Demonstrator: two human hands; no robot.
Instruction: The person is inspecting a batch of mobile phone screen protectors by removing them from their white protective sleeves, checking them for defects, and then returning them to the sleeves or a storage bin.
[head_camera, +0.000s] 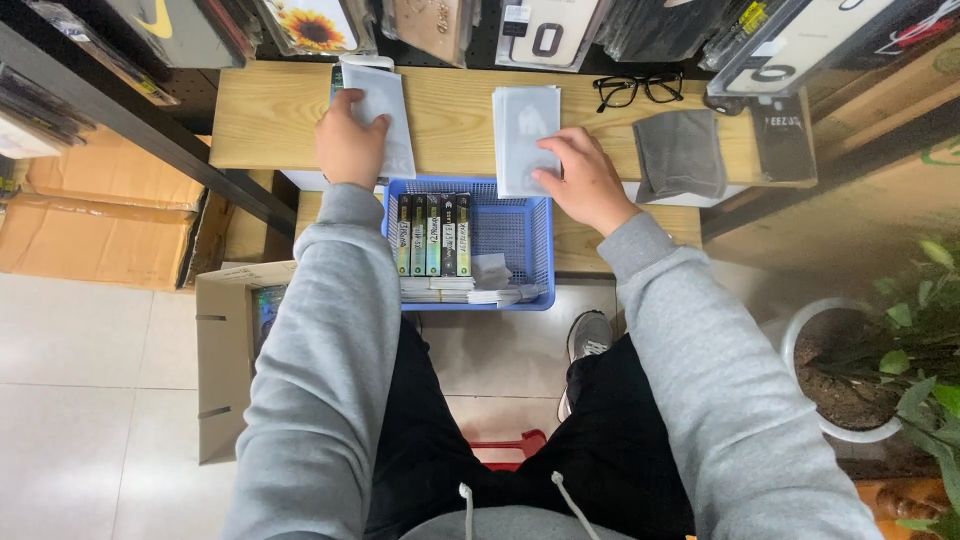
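My left hand (347, 140) rests on a flat translucent white packet (385, 110) lying on the wooden shelf (260, 120), fingers pressing its left side. My right hand (583, 178) lies on the lower right edge of a second stack of pale flat packets (524, 135) near the middle of the shelf. Below the shelf, between my arms, a blue plastic basket (520, 235) holds a row of upright narrow boxes (432, 235) and some white packets lying flat.
Black-framed glasses (638, 88) and a grey folded cloth (680, 152) lie on the shelf's right part. Packaged phone cases hang above. An open cardboard box (225, 350) stands on the tiled floor at left; a potted plant (880, 370) stands at right.
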